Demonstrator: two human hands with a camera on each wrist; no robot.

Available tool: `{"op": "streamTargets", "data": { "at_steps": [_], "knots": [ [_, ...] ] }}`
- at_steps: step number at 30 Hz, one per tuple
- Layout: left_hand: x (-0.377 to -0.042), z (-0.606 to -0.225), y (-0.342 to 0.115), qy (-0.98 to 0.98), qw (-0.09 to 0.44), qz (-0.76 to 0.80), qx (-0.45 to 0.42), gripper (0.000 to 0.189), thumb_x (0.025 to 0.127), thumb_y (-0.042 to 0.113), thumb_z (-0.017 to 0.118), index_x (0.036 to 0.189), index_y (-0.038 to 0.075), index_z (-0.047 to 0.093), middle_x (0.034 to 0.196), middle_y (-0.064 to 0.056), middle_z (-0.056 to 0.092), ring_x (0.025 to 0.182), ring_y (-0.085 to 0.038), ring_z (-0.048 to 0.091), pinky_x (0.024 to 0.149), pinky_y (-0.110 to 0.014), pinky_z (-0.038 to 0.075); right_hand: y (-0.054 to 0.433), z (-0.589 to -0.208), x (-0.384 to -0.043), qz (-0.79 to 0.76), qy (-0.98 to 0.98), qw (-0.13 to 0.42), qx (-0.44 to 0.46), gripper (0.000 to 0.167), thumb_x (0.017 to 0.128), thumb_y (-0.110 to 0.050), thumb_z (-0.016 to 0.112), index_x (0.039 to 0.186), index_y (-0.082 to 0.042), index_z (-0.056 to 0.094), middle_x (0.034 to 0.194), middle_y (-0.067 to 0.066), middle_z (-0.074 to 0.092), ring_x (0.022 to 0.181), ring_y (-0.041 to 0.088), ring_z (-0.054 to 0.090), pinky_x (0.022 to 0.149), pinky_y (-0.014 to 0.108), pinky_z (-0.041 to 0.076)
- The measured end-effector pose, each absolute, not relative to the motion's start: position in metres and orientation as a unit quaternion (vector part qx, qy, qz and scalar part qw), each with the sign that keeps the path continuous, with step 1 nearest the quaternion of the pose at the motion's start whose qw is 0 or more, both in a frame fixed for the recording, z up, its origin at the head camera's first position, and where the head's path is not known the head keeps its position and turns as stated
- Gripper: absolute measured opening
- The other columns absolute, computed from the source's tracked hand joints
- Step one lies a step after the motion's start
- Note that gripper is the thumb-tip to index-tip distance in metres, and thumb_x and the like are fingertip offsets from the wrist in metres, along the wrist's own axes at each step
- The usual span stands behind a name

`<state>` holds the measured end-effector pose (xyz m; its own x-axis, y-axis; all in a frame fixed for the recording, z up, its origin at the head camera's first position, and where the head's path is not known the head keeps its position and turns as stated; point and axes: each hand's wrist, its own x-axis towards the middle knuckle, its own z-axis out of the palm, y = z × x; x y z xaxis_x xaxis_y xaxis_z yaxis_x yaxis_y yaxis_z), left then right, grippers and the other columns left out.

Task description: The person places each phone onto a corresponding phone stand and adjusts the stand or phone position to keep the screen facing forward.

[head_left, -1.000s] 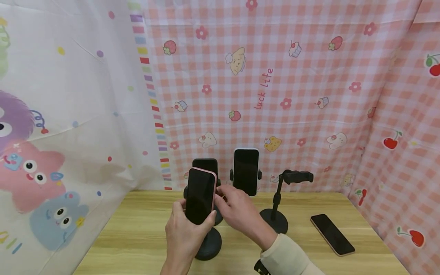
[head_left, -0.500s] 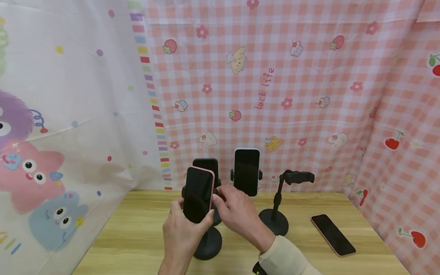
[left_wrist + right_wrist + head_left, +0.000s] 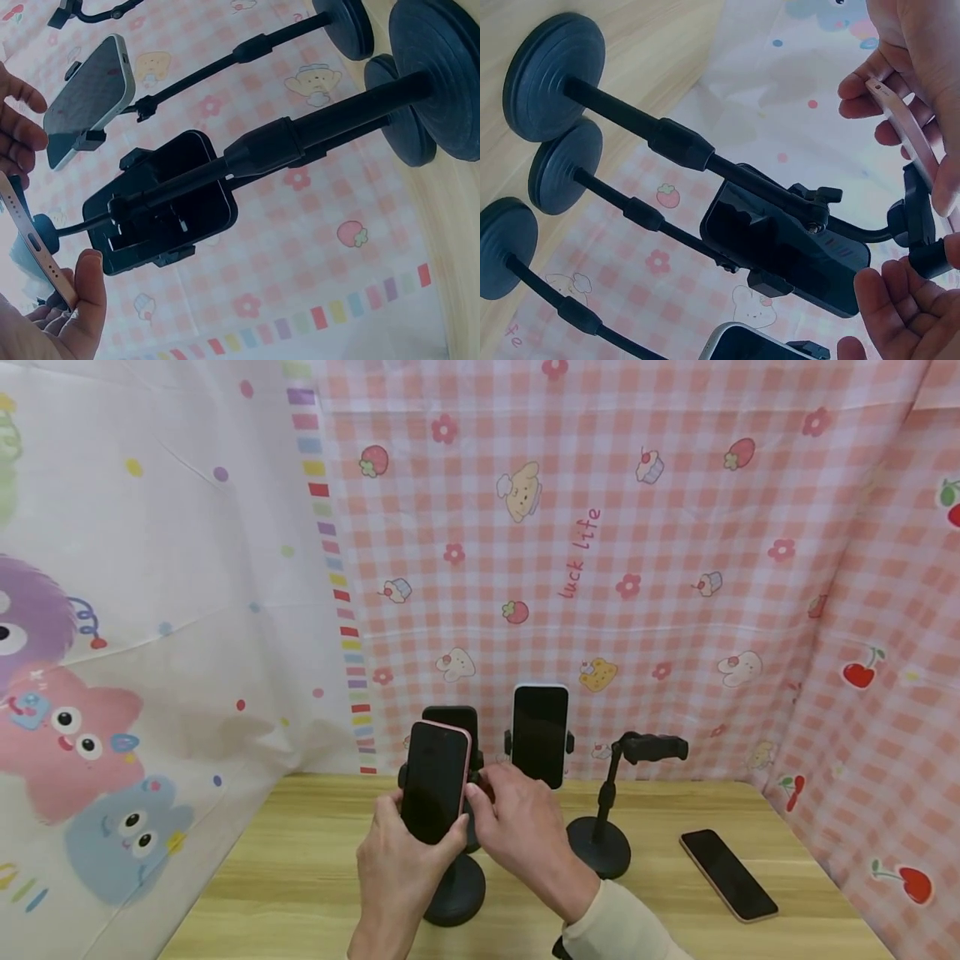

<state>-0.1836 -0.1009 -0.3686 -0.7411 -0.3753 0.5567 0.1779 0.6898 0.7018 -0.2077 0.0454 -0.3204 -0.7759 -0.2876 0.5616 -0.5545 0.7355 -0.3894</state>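
Above the bench (image 3: 300,860), left of its middle, the left hand (image 3: 407,860) holds a pink-edged phone (image 3: 435,782) at the clamp (image 3: 919,217) of the nearest stand (image 3: 681,144).

Its thumb and fingers wrap the phone's lower edges, the screen facing the person; the right hand (image 3: 521,827) pinches the clamp's side arm (image 3: 928,259) between thumb and fingers, just beside the phone's right edge. Whether the clamp grips the phone, I cannot tell. Just behind, partly hidden, a black phone (image 3: 457,716) sits in a second holder; to its right a white-edged phone (image 3: 540,735) stands in a third. Farther right are another black stand (image 3: 604,797) and a phone with a pale edge (image 3: 729,875), lying flat, screen up.
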Motion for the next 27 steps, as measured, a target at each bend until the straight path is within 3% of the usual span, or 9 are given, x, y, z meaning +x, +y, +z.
{"op": "streamTargets", "data": {
  "at_steps": [15, 19, 27],
  "knots": [
    [-0.188, -0.371, -0.098, -0.852, 0.375, -0.359, 0.068, 0.074, 0.068, 0.046, 0.088, 0.108, -0.003, 0.05, 0.081, -0.013, 0.06, 0.06, -0.023, 0.058, 0.056, -0.04, 0.051, 0.045, -0.324, -0.203, 0.258, -0.891, 0.292, 0.232, 0.014, 0.096, -0.025, 0.064, 0.092, -0.013, 0.069, 0.082, -0.003, 0.063, 0.072, 0.012, 0.061, 0.074, 0.04, 0.05],
    [-0.189, -0.37, -0.095, -0.847, 0.372, -0.369, 0.084, 0.075, 0.068, 0.049, 0.088, 0.107, -0.001, 0.05, 0.08, -0.012, 0.06, 0.061, -0.023, 0.058, 0.057, -0.041, 0.049, 0.042, -0.324, -0.203, 0.25, -0.89, 0.303, 0.231, 0.016, 0.096, -0.027, 0.064, 0.092, -0.012, 0.069, 0.081, -0.002, 0.064, 0.073, 0.014, 0.062, 0.073, 0.041, 0.05],
    [-0.19, -0.372, -0.089, -0.838, 0.392, -0.372, 0.08, 0.07, 0.067, 0.041, 0.09, 0.105, -0.002, 0.049, 0.076, -0.014, 0.06, 0.059, -0.026, 0.059, 0.056, -0.044, 0.05, 0.043, -0.325, -0.203, 0.244, -0.888, 0.315, 0.231, 0.015, 0.095, -0.026, 0.066, 0.089, -0.012, 0.069, 0.079, -0.003, 0.064, 0.071, 0.013, 0.061, 0.072, 0.041, 0.049]
  ]
}}
